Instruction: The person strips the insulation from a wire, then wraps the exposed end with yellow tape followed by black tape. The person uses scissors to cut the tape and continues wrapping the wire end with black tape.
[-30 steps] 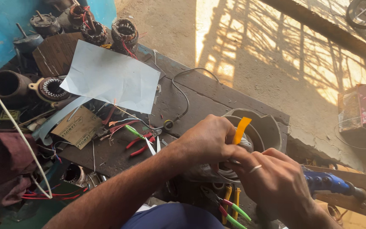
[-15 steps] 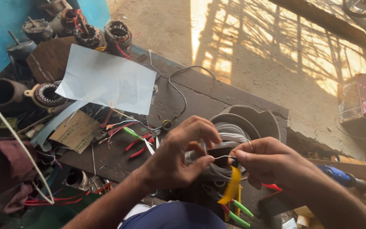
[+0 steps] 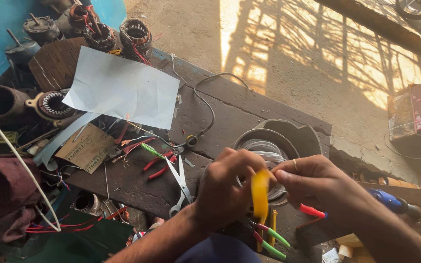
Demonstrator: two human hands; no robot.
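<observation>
My left hand (image 3: 226, 190) and my right hand (image 3: 317, 182) meet over a round motor stator with pale windings (image 3: 264, 146) on the dark workbench (image 3: 230, 117). Between their fingertips hangs a yellow strip of tape or sleeve (image 3: 260, 195), blurred, pinched by both hands. A ring shows on my right hand. Below the hands lie pliers with green and pink handles (image 3: 271, 238).
Scissors (image 3: 181, 182) and red-handled pliers (image 3: 158, 165) lie left of my hands. A white paper sheet (image 3: 123, 87), a cardboard piece (image 3: 86, 146) and several wound stators (image 3: 135, 34) fill the bench's left. A blue-handled screwdriver (image 3: 391, 200) lies at right.
The yellow strip was up above the stator, then dropped below my hands; now it hangs between both fingertips. My hands have shifted slightly apart and the view moved a little.
</observation>
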